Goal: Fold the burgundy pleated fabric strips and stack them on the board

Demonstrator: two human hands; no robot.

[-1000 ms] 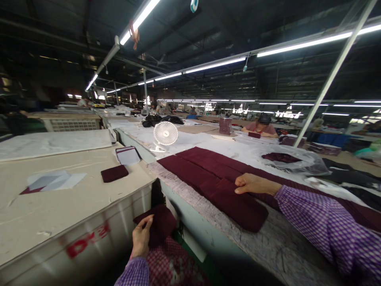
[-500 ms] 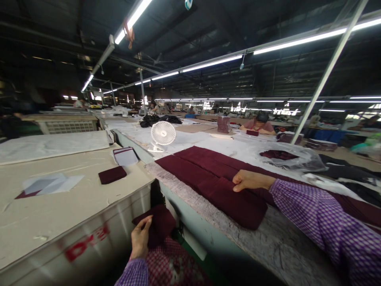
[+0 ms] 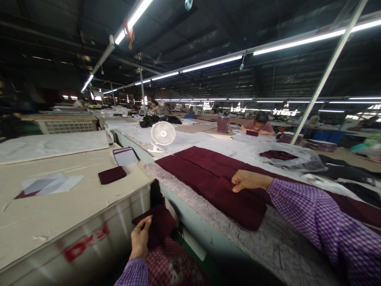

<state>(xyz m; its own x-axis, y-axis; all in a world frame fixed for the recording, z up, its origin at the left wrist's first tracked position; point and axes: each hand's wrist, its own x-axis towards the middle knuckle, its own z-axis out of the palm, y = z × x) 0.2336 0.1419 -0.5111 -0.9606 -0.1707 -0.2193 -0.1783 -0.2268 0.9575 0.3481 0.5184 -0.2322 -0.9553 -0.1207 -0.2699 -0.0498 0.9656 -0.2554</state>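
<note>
The right hand (image 3: 248, 180) curls on a long maroon cloth strip (image 3: 189, 171), grip unclear; left of it, the left hand (image 3: 139, 239) pinches a flat maroon fabric piece (image 3: 163, 224), probably light, limp, best edge-held.

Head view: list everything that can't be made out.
Head view, whether the right hand pinches the maroon cloth: hidden by the hand itself.
Head view, underside of the small piece in the left hand: turned away.
Head view, mark on the fan: too small to read.
</note>
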